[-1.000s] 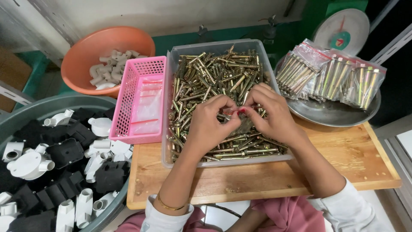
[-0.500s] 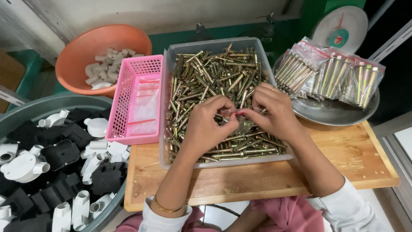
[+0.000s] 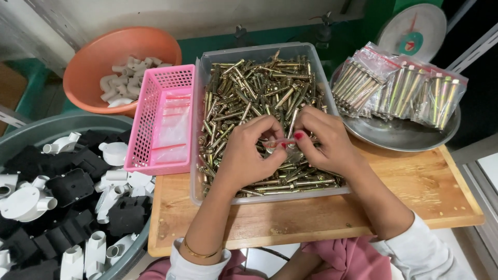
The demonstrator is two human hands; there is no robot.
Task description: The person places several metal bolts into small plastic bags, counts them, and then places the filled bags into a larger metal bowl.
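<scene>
Meanwhile both hands' fingers (image 3: 270, 136) pinch a small bag (image 3: 284, 143) over the bolt bin (image 3: 259, 52), pink basket (image 3: 165, 119) alongside.

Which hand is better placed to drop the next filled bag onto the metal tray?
The right hand, probably. It sits nearer the metal tray holding the bagged bolts, while the left hand is on the side of the pink basket. Both pinch something small over the bolt bin.

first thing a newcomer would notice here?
Dead centre, a clear plastic bin heaped with brass-coloured anchor bolts, the left hand and right hand meeting above it, pinching a small clear bag. Right of it, bagged bolts fill a metal pan; left, a pink basket and a grey tub of black and white fittings.
</scene>
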